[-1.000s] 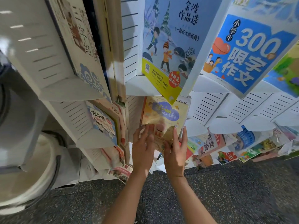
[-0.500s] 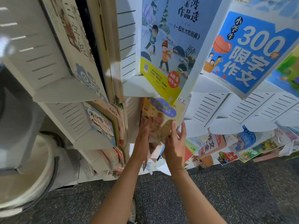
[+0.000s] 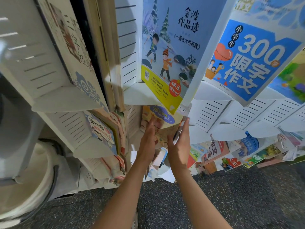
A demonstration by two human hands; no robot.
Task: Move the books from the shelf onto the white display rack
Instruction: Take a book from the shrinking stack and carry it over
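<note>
Two hands attend one yellow picture book [image 3: 162,120] in a lower pocket of the white display rack [image 3: 212,113]. Its top is hidden behind the blue-and-yellow storybook [image 3: 166,52] above; its bottom is covered by fingers. Long axis upright, cover facing out. Left hand [image 3: 147,142] presses flat, fingers straight; right hand [image 3: 179,147] likewise straight-fingered at the right edge.

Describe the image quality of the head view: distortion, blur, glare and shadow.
Head view: wide-angle lens bends the white display rack and fans the upper books outward; the left hand and right hand on the yellow book are motion-blurred; ceiling-light reflections streak the glossy panel at left; the pocket under the blue snow-scene book lies in shadow.
</note>
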